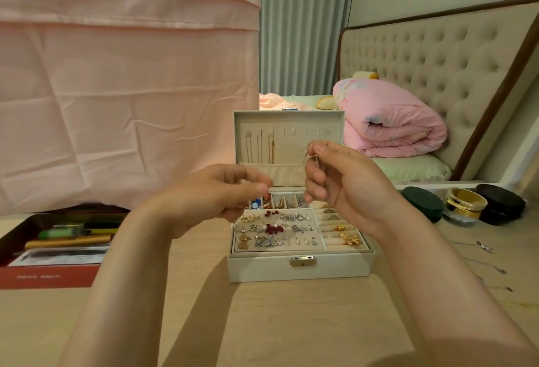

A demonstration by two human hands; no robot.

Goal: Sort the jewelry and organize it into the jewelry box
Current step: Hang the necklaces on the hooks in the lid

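The thin silver chain hangs in the air above the open jewelry box, in front of its raised lid. The right hand pinches it at the top between thumb and forefinger. The left hand has its fingers curled with the tips drawn together, but I cannot tell whether they hold the chain's other end. Judging from this, a loose pinch could drop the chain onto the earring pad below, where it would likely snag among the studs. If it swings while being hooked, it could also knot with the gold chains already hung in the lid. The chain looks very fine and pale, with a small clasp-like bit at the pinch, and most of its length is too thin to trace. More silver pieces lie on the table to the right.
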